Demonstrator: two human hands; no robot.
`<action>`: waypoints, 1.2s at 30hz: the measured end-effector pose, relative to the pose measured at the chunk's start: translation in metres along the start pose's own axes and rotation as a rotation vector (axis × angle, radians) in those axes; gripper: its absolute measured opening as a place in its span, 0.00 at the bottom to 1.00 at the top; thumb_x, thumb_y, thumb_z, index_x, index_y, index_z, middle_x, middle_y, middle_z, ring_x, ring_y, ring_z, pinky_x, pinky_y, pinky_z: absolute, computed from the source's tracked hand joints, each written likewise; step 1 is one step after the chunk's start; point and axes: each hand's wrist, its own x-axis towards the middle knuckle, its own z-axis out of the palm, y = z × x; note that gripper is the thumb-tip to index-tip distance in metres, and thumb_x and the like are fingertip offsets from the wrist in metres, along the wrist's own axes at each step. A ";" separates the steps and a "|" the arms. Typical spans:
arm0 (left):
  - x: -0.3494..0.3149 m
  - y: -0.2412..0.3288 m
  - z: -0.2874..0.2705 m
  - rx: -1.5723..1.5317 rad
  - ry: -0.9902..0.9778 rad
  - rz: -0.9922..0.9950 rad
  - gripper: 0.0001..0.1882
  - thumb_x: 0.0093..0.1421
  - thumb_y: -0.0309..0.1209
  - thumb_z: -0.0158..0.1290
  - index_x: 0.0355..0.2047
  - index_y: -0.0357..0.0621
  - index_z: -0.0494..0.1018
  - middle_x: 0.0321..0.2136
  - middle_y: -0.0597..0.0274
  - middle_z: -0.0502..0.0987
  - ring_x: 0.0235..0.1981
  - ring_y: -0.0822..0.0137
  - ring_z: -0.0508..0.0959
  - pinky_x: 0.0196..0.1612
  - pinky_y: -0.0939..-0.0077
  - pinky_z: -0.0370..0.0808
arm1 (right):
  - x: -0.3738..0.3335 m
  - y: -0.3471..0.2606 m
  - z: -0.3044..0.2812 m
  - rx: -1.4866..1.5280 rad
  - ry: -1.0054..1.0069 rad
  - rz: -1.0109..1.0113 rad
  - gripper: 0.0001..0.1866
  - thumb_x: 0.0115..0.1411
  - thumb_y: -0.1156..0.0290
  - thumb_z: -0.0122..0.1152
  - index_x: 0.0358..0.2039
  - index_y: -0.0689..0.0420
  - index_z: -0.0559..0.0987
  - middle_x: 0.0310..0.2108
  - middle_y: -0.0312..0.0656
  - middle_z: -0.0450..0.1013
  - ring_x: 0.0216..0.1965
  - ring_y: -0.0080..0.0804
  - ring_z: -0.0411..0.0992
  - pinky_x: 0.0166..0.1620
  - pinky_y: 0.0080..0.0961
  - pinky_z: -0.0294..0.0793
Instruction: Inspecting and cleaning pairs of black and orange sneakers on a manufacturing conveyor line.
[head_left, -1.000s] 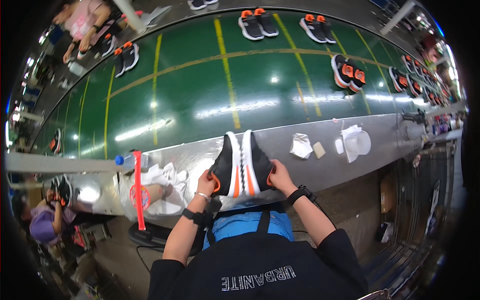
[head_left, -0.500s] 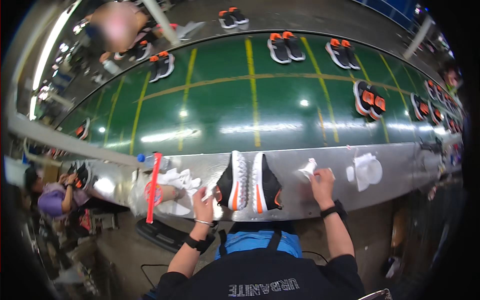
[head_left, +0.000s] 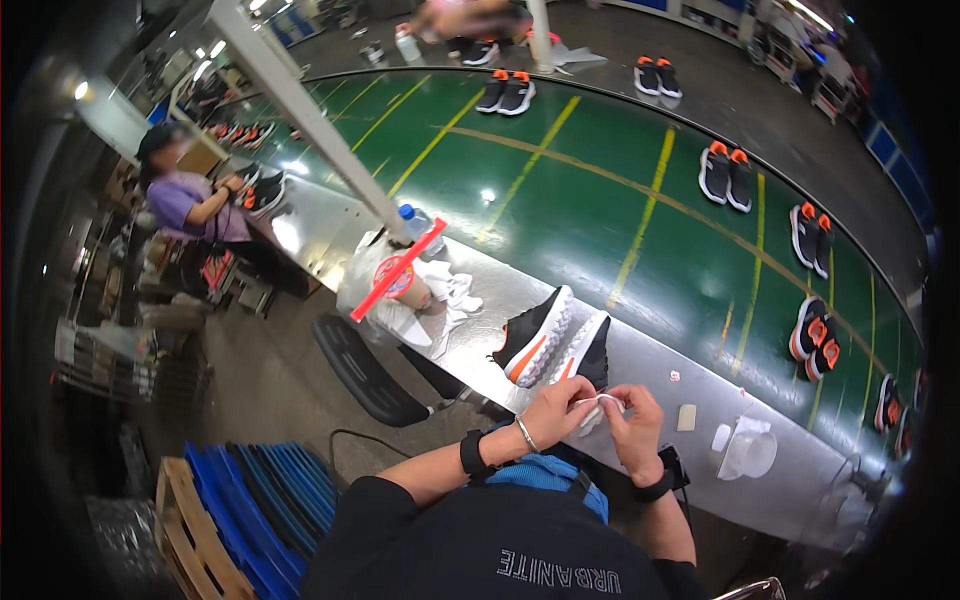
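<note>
My left hand [head_left: 552, 412] and my right hand [head_left: 634, 428] are close together at the bench's near edge, in front of my body. Between them they pinch a small white cloth [head_left: 591, 418], its upper edge stretched from fingertips to fingertips. Just beyond the hands, a pair of dark sneakers lies on its sides on the metal bench [head_left: 480, 372]. The left sneaker [head_left: 537, 335] and the right sneaker [head_left: 588, 350] show white soles with orange stripes facing each other. My left hand partly covers the right sneaker's near end.
A green conveyor [head_left: 560, 190] carries several pairs of sneakers beyond the bench. To the left are a cup [head_left: 410, 290], a bottle [head_left: 412, 222], crumpled white cloths [head_left: 455, 298] and a red strip [head_left: 398, 272]. A white round dish [head_left: 752, 452] sits right. A co-worker [head_left: 195, 205] handles shoes far left.
My hands have come together from either side of the sneakers, and both now hold the white cloth. The view has turned leftward, and the sneakers stay on the bench.
</note>
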 end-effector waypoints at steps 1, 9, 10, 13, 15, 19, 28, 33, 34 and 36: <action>0.000 -0.001 0.001 -0.207 0.044 -0.098 0.05 0.54 0.23 0.50 0.32 0.38 0.68 0.24 0.67 0.71 0.27 0.81 0.71 0.28 0.86 0.69 | 0.003 -0.001 0.007 0.010 0.060 0.037 0.04 0.46 0.78 0.59 0.25 0.61 0.74 0.23 0.42 0.70 0.26 0.33 0.69 0.31 0.23 0.68; 0.001 -0.042 -0.020 -0.845 0.199 -0.281 0.05 0.57 0.26 0.48 0.34 0.40 0.67 0.25 0.70 0.71 0.26 0.82 0.71 0.27 0.89 0.67 | 0.021 0.000 0.060 0.184 0.028 -0.165 0.12 0.47 0.79 0.60 0.35 0.61 0.75 0.33 0.43 0.70 0.36 0.32 0.69 0.39 0.24 0.68; 0.002 -0.043 -0.025 -0.851 0.209 -0.275 0.05 0.57 0.26 0.48 0.34 0.40 0.67 0.25 0.70 0.71 0.26 0.82 0.71 0.27 0.89 0.67 | 0.026 -0.001 0.067 0.181 0.017 -0.173 0.12 0.47 0.79 0.60 0.35 0.61 0.75 0.33 0.43 0.70 0.36 0.32 0.69 0.39 0.24 0.68; 0.006 -0.041 -0.045 -0.967 0.389 -0.234 0.06 0.58 0.27 0.48 0.35 0.42 0.69 0.24 0.72 0.71 0.24 0.83 0.70 0.25 0.91 0.65 | 0.044 0.000 0.095 0.339 -0.011 -0.113 0.13 0.46 0.80 0.61 0.36 0.62 0.75 0.35 0.43 0.71 0.39 0.31 0.69 0.44 0.23 0.66; 0.003 -0.052 -0.062 -0.959 0.378 -0.258 0.06 0.58 0.28 0.47 0.35 0.42 0.69 0.24 0.72 0.71 0.23 0.83 0.69 0.25 0.91 0.65 | 0.054 -0.006 0.110 0.336 -0.047 -0.081 0.13 0.46 0.80 0.60 0.35 0.62 0.75 0.35 0.43 0.71 0.38 0.31 0.69 0.44 0.22 0.66; 0.006 -0.064 -0.107 -0.807 0.276 -0.238 0.09 0.58 0.29 0.47 0.39 0.41 0.70 0.29 0.69 0.71 0.29 0.79 0.70 0.33 0.87 0.67 | 0.081 -0.010 0.139 0.323 -0.088 0.034 0.11 0.49 0.80 0.58 0.35 0.62 0.75 0.31 0.38 0.72 0.33 0.22 0.69 0.37 0.16 0.67; 0.045 -0.089 -0.327 0.213 0.658 -0.041 0.12 0.49 0.27 0.53 0.35 0.41 0.71 0.32 0.56 0.71 0.34 0.62 0.74 0.36 0.73 0.72 | 0.127 0.003 0.145 0.529 -0.045 0.303 0.07 0.55 0.77 0.53 0.35 0.61 0.73 0.28 0.32 0.70 0.29 0.15 0.66 0.34 0.12 0.65; 0.048 -0.131 -0.332 0.713 0.135 -0.425 0.23 0.46 0.37 0.57 0.42 0.40 0.68 0.38 0.52 0.68 0.38 0.57 0.72 0.41 0.68 0.70 | 0.114 0.012 0.148 0.515 -0.023 0.401 0.07 0.54 0.76 0.54 0.35 0.61 0.73 0.28 0.32 0.71 0.29 0.15 0.67 0.34 0.12 0.65; 0.048 -0.137 -0.327 0.710 0.130 -0.430 0.23 0.46 0.37 0.57 0.42 0.40 0.68 0.38 0.52 0.68 0.38 0.57 0.72 0.41 0.68 0.70 | 0.112 0.015 0.151 0.509 -0.030 0.423 0.07 0.54 0.76 0.55 0.35 0.61 0.73 0.28 0.32 0.70 0.29 0.15 0.66 0.33 0.12 0.65; 0.046 -0.147 -0.318 0.896 0.304 -0.354 0.41 0.39 0.48 0.61 0.52 0.43 0.60 0.45 0.46 0.63 0.46 0.50 0.66 0.47 0.62 0.66 | 0.110 0.016 0.156 0.502 -0.040 0.448 0.07 0.54 0.76 0.55 0.35 0.61 0.73 0.27 0.32 0.70 0.28 0.15 0.66 0.33 0.12 0.65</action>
